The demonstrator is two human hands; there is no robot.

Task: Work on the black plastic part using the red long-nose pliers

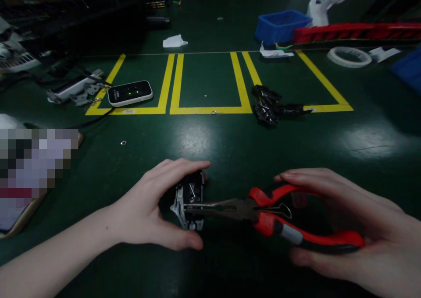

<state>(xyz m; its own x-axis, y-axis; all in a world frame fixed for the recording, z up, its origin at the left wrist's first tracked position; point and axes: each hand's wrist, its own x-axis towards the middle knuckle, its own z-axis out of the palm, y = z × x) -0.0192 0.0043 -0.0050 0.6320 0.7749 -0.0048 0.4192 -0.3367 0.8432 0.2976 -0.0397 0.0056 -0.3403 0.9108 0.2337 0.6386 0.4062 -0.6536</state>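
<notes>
My left hand (158, 206) is wrapped round a small black and silver mechanical part (194, 190), thumb below and fingers above it. In my right hand (355, 219) is a pair of red-handled needle-nose pliers (241, 209), held by its spread handles. The long jaws point left and reach over the mechanical part; they look nearly closed. A spring shows between the handles. Whether the jaw tips grip anything is too unclear to tell.
Yellow tape (210, 110) marks boxes on the green table. A white-edged device with green lights (130, 93), crumpled black tape (267, 105), a tape roll (349, 57), a blue bin (279, 26) and a red strip (358, 33) lie beyond. A metal ring (123, 143) is at left.
</notes>
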